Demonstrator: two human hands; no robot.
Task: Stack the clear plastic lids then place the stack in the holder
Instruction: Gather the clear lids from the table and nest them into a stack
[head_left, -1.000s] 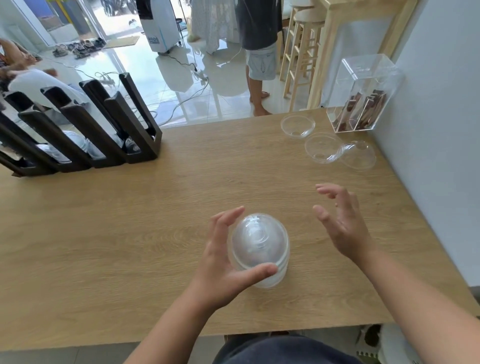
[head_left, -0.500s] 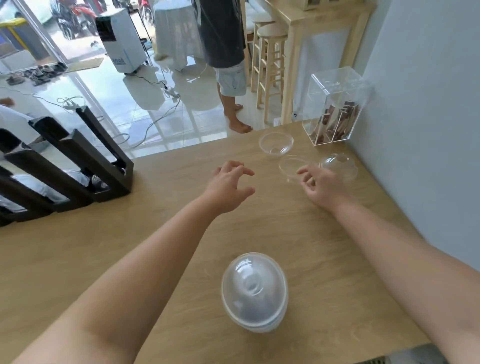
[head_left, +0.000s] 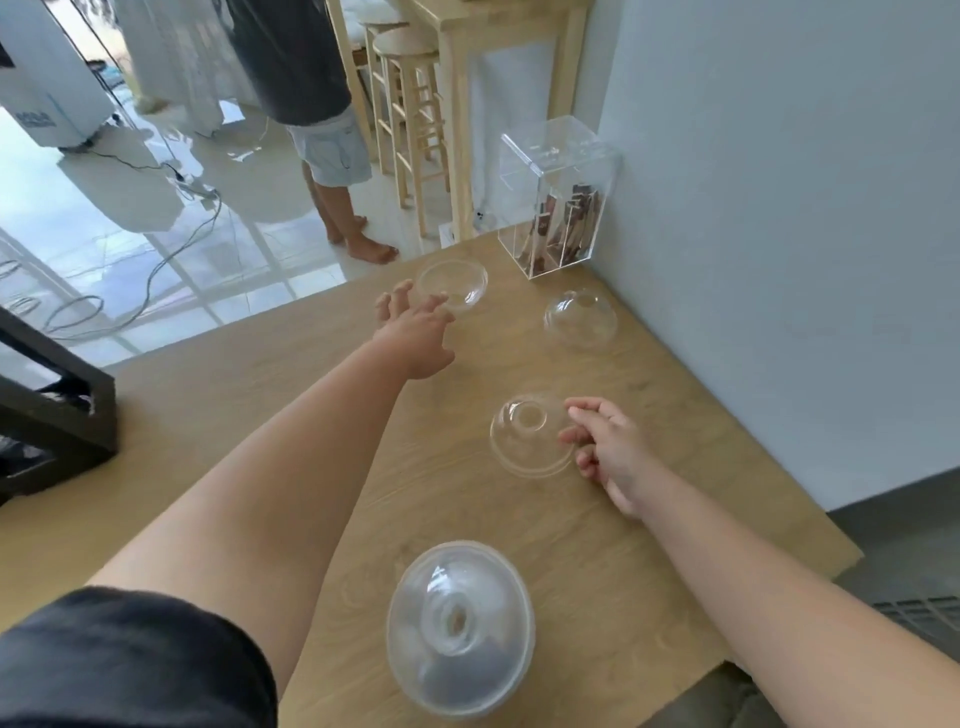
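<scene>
A stack of clear dome lids (head_left: 460, 629) stands dome-up near the table's front edge, with no hand on it. My right hand (head_left: 608, 452) pinches the right rim of a single clear lid (head_left: 524, 436) at mid-table. My left hand (head_left: 415, 332) is stretched far forward, fingers apart, its fingertips at the near rim of an upturned lid (head_left: 453, 283) by the far edge. A third lid (head_left: 581, 319) sits dome-up to the right, untouched. Only a corner of the black slotted holder (head_left: 57, 410) shows at the left edge.
A clear acrylic box (head_left: 558, 197) with brown sachets stands in the far right corner against the grey wall. Beyond the wooden table (head_left: 260, 395) a person stands on the tiled floor, near wooden stools and loose cables.
My right hand has taken a lid by its rim and drawn it toward me. My left hand has reached farther out to the upturned lid. The view has swung right, pushing the holder nearly out of sight.
</scene>
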